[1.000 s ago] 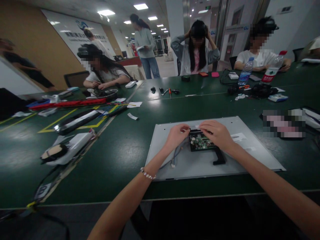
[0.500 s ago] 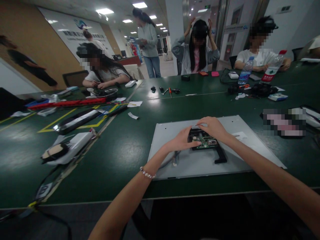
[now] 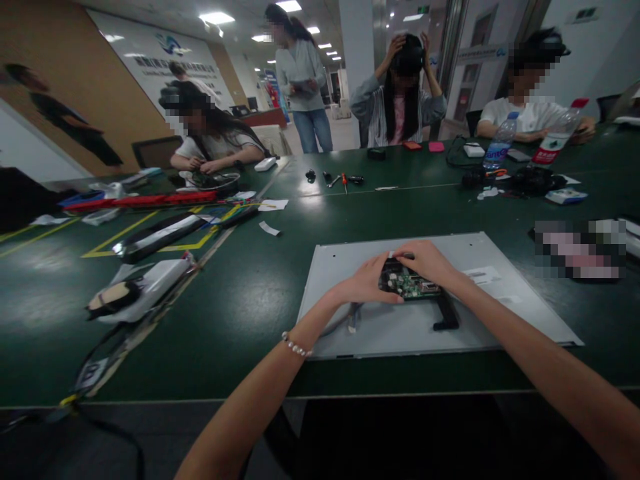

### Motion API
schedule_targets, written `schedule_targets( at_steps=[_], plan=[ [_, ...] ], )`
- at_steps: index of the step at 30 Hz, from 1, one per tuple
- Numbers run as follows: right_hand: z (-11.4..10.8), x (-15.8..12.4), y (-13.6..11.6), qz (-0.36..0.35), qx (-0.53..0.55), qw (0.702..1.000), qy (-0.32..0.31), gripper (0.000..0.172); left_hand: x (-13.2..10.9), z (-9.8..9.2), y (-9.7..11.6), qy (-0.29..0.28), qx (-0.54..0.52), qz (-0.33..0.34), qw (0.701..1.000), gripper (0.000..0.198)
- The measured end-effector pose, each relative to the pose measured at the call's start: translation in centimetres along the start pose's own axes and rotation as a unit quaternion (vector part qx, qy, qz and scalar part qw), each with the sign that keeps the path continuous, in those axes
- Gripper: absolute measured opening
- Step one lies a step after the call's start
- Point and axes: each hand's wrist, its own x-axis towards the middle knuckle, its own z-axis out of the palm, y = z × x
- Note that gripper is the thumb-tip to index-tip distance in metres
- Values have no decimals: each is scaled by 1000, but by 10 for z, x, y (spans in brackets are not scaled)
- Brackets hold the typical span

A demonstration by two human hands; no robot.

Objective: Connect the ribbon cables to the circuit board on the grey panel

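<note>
A green circuit board (image 3: 413, 285) in a black frame lies on a pale grey metal panel (image 3: 360, 340). From its left side my left hand (image 3: 367, 279) grips it, thumb along the near edge and fingers toward the far edge. My right hand (image 3: 427, 260) bends over the far edge, its fingers closed near the left fingertips. A small dark part shows by those fingers, but I cannot make out whether they hold it. From the frame's near right corner a black bracket arm (image 3: 449, 315) sticks out. Grey cables (image 3: 354, 317) rest on the panel left of the board.
Beyond the panel lie an orange-handled screwdriver (image 3: 345, 181) and small black parts (image 3: 356, 180). Two bottles, one blue-labelled (image 3: 499, 143), stand at the far right. At left are a white device (image 3: 155, 287) and red strips (image 3: 165, 198). Several people are around the table.
My right hand has shifted slightly toward me, its fingers more curled over the board's far edge. My left thumb has moved off the board's face to its near edge. The view has turned slightly.
</note>
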Motion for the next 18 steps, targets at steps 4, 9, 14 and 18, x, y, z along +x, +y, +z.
schedule_targets(
  at_steps=[4, 9, 14, 18],
  plan=[
    [1, -1, -1, 1, 1, 1000, 0, 17, -1, 2, 0, 1, 2, -7, 1000, 112],
    [1, -3, -2, 0, 18, 1000, 14, 17, -7, -12, 4, -12, 1, -3, 1000, 107],
    [0, -5, -2, 6, 31, 999, 34, 19, -16, -76, -25, 26, 96, -107, 989, 67],
    [-6, -8, -2, 24, 41, 997, 62, 20, -28, -122, -87, 157, 241, -289, 913, 55]
  ],
)
